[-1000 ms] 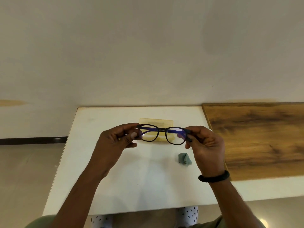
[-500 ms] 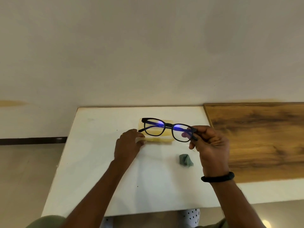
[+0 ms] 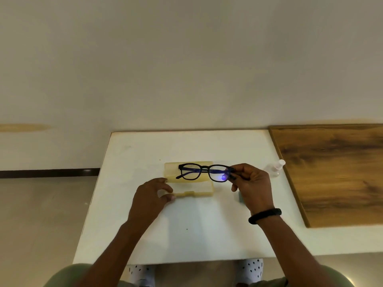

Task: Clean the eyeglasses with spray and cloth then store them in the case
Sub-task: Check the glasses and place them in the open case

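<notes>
Right hand (image 3: 251, 186) pinches eyeglasses (image 3: 205, 172) by one temple, long axis along the case (image 3: 189, 181) just beneath; left hand (image 3: 152, 194) grips case's near-left corner.

A white table (image 3: 186, 241) abuts a wood-grain board (image 3: 335, 175) below a pale wall (image 3: 186, 59)

Left hand (image 3: 152, 195) now on case (image 3: 189, 186)

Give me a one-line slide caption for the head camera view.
Right hand holds black eyeglasses above the yellow case while left hand grips the case's corner.
</notes>
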`<state>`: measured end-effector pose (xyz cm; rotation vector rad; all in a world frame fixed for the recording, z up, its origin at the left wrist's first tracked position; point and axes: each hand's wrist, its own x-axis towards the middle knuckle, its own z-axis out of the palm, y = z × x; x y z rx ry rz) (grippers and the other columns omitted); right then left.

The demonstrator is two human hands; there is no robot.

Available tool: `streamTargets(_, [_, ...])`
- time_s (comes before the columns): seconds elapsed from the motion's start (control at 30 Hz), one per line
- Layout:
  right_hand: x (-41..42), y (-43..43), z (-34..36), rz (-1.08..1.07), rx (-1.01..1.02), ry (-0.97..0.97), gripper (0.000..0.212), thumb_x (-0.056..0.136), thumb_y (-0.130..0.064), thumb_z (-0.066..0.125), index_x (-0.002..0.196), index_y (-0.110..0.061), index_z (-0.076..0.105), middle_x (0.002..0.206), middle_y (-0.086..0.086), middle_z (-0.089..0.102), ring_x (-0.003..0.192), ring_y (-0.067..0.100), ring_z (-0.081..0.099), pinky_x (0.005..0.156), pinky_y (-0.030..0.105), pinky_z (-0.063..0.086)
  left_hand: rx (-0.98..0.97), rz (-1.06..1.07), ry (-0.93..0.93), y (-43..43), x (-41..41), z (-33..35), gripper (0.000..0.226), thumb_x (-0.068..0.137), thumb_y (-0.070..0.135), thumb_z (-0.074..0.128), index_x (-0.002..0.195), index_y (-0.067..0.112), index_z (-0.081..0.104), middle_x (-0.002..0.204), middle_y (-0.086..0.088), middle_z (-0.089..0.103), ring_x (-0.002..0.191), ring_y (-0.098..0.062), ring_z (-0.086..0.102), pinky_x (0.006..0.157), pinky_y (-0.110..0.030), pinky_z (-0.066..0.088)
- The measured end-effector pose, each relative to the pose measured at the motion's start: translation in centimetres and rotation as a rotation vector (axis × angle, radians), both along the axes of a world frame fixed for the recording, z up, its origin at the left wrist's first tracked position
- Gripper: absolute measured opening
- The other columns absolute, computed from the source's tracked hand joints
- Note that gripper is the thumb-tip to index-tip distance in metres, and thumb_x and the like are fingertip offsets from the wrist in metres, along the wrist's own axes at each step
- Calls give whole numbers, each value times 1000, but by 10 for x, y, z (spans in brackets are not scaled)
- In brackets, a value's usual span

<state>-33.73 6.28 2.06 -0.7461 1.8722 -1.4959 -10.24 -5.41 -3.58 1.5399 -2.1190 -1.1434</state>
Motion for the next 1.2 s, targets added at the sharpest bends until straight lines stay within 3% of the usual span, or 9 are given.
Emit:
streamTargets(0.07, [1, -6, -10, 18, 40, -15, 27, 81, 13, 63, 79, -11, 74, 64, 1, 74, 44, 13, 53, 54, 20, 49, 1, 4, 8, 0, -2, 2, 23, 66, 19, 89, 82, 22, 72, 112, 10, 69, 104, -9, 61, 85, -10, 39])
streamTargets(0.13, [3, -12, -18, 49, 72, -29, 25, 81, 14, 62, 79, -8, 74, 61, -3, 72, 42, 11, 52, 54, 18, 50, -24, -1, -25, 0, -5, 1, 37, 63, 23, 90, 90, 23, 64, 107, 10, 69, 102, -15, 62, 89, -29, 46])
streamTargets(0.2, [4, -17, -25, 77, 112, -24, 25, 80, 14, 63, 78, -9, 73, 58, -4, 71, 42, 10, 52, 56, 19, 52, -28, 11, -51, -1, -9, 1, 49, 61, 28, 90, 97, 24, 57, 105, 8, 67, 99, -18, 61, 89, -37, 47])
streamTargets(0.4, [6, -22, -44, 101, 183, 3, 31, 78, 12, 63, 74, -17, 75, 64, 6, 73, 51, 20, 55, 69, 39, 57, -63, 27, -53, -6, -13, -3, 59, 61, 27, 91, 103, 22, 50, 105, 11, 64, 101, -20, 60, 86, -38, 47])
streamTargets(0.63, [7, -28, -53, 77, 219, 36, 31, 79, 8, 66, 75, -21, 75, 69, 8, 73, 52, 19, 57, 68, 42, 56, -72, 9, -60, -8, -11, -6, 67, 60, 31, 92, 108, 25, 46, 110, 8, 66, 105, -17, 60, 89, -37, 49])
streamTargets(0.83, [12, -32, -57, 87, 210, 137, 32, 81, 1, 70, 74, -30, 74, 72, -4, 72, 61, 8, 60, 66, 26, 50, -77, 7, -76, -8, -11, -6, 68, 62, 31, 91, 112, 23, 46, 106, 14, 60, 107, -17, 60, 89, -35, 47])
streamTargets(0.93, [15, -31, -57, 83, 215, 235, 19, 82, -6, 74, 81, -25, 76, 71, -13, 69, 58, -3, 58, 57, 11, 43, -86, 4, -88, -9, -13, -6, 67, 63, 30, 90, 113, 22, 46, 110, 10, 63, 107, -18, 60, 89, -35, 47])
streamTargets(1.07, [13, -32, -63, 65, 164, 454, 18, 79, -2, 76, 88, -17, 79, 76, -7, 62, 67, 10, 57, 60, 16, 41, -96, -4, -100, -9, -13, -6, 67, 65, 31, 90, 113, 22, 44, 114, 5, 65, 107, -20, 60, 90, -39, 48])
streamTargets(1.2, [8, -31, -71, 134, 188, 650, 25, 85, 1, 69, 101, -15, 78, 79, -3, 55, 72, 16, 58, 63, 12, 41, -104, -10, -115, -9, -14, -6, 66, 65, 32, 89, 112, 23, 43, 113, 4, 66, 105, -22, 61, 90, -42, 49])
